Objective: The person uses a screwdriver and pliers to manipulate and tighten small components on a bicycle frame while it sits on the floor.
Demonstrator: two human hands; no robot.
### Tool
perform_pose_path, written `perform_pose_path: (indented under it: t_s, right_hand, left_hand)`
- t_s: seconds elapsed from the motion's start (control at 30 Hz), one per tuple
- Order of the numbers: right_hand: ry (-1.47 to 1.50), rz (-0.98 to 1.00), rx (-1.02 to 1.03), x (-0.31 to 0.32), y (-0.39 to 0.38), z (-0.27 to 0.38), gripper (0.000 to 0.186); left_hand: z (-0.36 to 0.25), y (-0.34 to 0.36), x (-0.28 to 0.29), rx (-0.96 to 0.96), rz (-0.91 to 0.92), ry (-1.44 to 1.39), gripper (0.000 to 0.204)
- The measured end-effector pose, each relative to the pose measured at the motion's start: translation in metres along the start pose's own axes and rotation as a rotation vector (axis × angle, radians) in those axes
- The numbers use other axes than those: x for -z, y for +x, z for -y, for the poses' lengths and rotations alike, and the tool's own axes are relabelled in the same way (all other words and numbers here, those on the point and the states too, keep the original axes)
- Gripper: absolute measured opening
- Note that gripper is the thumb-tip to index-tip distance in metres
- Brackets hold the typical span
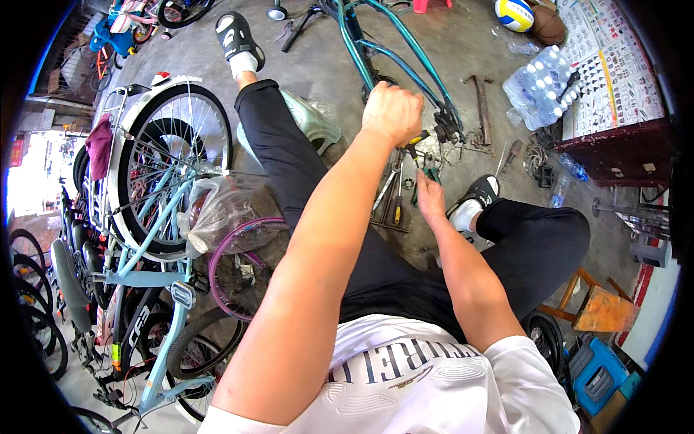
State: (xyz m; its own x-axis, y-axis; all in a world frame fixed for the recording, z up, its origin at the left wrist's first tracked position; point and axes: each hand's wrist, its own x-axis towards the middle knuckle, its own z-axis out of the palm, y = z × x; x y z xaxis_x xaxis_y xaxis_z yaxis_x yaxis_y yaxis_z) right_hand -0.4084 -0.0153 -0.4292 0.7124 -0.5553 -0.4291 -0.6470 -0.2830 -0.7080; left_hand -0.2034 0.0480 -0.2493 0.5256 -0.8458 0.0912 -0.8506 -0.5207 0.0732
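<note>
My left hand (394, 113) is closed in a fist above the lower end of a teal bicycle frame (401, 54). What it grips is mostly hidden; a yellow-and-black handle (412, 150) shows just below the fist. Lower and to the right, my right hand (430, 197) has its fingers stretched out beside green-handled pliers (431, 174) on the floor. I cannot tell whether it touches them. Between my legs lie a wrench (387, 186) and a screwdriver (398, 210) with a yellow handle. Dark bicycle parts (450, 126) sit at the frame's end, right of the fist.
A rusty hammer (482, 108) and another screwdriver (511, 154) lie at the right. Beyond them stands a pack of water bottles (542, 87). An upturned light-blue bicycle (155, 239) and a purple wheel rim (215, 271) crowd my left. A wooden stool (606, 309) is at the lower right.
</note>
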Motion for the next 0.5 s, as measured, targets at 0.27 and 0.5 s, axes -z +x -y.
perform_pose_path:
  t_s: [0.27,0.5]
  right_hand:
    - [-0.105,0.028,-0.049,0.034,-0.032,0.025,0.064]
    - [0.020,0.097,0.055,0.116,-0.102,0.122,0.037]
  left_hand:
    - [0.000,-0.003,0.005,0.001,0.004,-0.033,0.024]
    - [0.003,-0.008,-0.001,-0.028,-0.314,-0.283,0.012]
